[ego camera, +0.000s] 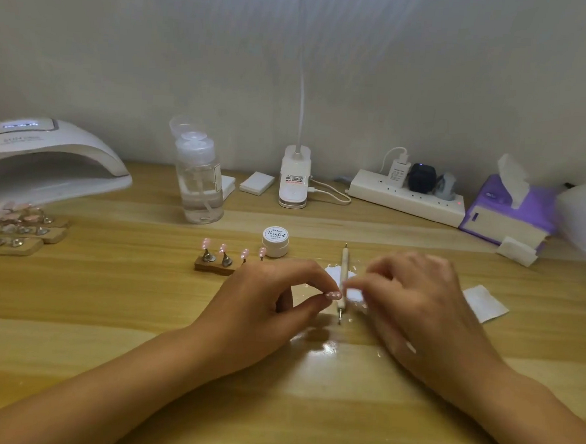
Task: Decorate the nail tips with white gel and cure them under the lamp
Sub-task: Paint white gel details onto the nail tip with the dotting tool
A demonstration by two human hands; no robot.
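Thumb and forefinger of the left hand [262,302] are clamped on a single pink nail tip [333,295], held low over the wooden table [143,298] just in front of the person, probably so its painted face looks up at the eyes and is steady to work on. The tip's long axis runs left to right, with its free end pointing at the right hand [413,308]. That hand is motion-blurred. Its fingers curl toward something white at the tip's end, perhaps a wipe, but I cannot tell whether they grip it. Between the two hands a dotting tool [343,276] lies across a white pad [335,272]. Its shaft runs straight away from the person, with one metal point toward them and one toward the wall, likely parked there to keep gel off the wood. The white gel pot [275,242], lid on, sits beyond the left hand, beside a small wooden stand [213,264] carrying more pink tips upright on their pegs. The curing lamp [48,159] waits at the far left with its mouth facing the work, and racks of finished tips [16,230] lie in front of it, within easy reach for curing.
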